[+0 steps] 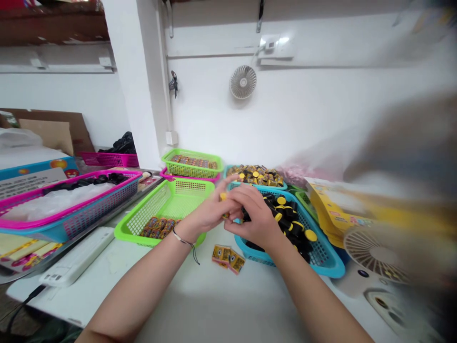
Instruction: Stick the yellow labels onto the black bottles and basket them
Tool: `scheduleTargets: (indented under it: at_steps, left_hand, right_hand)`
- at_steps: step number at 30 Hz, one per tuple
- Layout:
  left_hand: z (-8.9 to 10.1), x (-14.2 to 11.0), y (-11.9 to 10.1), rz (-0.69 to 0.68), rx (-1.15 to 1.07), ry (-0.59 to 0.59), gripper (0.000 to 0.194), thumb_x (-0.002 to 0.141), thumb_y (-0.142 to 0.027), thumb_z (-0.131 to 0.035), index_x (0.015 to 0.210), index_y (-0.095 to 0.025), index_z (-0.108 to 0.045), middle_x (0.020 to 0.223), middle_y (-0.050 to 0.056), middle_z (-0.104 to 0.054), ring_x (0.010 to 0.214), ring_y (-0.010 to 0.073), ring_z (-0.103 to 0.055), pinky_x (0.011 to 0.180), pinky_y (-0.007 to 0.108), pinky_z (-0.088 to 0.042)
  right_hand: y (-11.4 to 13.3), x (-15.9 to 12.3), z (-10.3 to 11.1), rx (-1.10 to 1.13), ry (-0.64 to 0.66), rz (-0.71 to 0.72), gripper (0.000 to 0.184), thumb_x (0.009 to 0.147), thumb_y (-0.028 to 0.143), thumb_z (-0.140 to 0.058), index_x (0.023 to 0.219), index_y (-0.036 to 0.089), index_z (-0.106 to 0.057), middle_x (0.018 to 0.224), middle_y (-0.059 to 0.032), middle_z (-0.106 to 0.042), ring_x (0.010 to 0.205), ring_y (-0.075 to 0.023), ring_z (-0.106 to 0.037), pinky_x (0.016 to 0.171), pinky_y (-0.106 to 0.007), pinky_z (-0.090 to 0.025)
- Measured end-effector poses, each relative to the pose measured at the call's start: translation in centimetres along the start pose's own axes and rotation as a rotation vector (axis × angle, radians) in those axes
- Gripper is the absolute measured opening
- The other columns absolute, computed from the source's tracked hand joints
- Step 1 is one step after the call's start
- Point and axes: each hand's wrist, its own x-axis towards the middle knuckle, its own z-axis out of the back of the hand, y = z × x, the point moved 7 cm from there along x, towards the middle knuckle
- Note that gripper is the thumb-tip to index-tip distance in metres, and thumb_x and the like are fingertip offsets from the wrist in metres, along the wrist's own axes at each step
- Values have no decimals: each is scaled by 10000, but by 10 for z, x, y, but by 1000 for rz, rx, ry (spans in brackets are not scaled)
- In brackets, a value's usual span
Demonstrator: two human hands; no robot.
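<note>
My left hand and my right hand meet above the table, fingers curled around a small yellow-capped cylinder, mostly hidden by the fingers. Below them on the white table lie several printed labels, overlapping. To the left, a green basket holds a few rows of small labelled cylinders at its near end. Partly behind my right hand is a blue basket heaped with black cylinders with yellow caps.
Farther back stand a green basket of labelled cylinders and a blue basket of loose ones. A power strip lies left, near a pink-and-blue basket. At right are a yellow box, a small fan and a phone.
</note>
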Motion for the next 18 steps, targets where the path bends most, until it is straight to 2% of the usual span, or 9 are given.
scheduleTargets:
  at_steps: [2,4,11,18]
  left_hand:
    - [4,-3,-7,-27,206,-54,818,752,-62,-563,1469,-242,-213,551,-93,-543,526,99,-500,523,200,-388]
    - [3,-6,-13,-68,314,-59,854,762,-51,-556,1484,-258,-150,555,-99,-531,521,98,-497,518,196,-391]
    - [-8,-11,-22,-173,254,27,877,813,-122,-603,1487,-272,-61,571,-122,-438,495,74,-439,505,186,-363]
    - [-11,-13,-20,-160,255,-29,971,771,-113,-632,1505,-267,-15,572,-119,-411,480,77,-423,484,187,-317]
  right_hand:
    - [4,0,-1,-63,15,63,514,724,64,-619,1205,225,-532,1065,-85,-649,1050,-249,-624,1037,-537,-480]
    - [7,0,0,-89,6,101,529,732,52,-623,1227,213,-525,1086,-95,-649,1072,-249,-619,1052,-549,-475]
    - [17,4,12,-56,-53,135,542,754,68,-648,1261,201,-514,1102,-105,-633,1102,-245,-620,1013,-495,-540]
    - [16,2,14,-29,-87,121,542,753,87,-692,1245,264,-547,1083,-87,-641,1046,-242,-660,943,-445,-586]
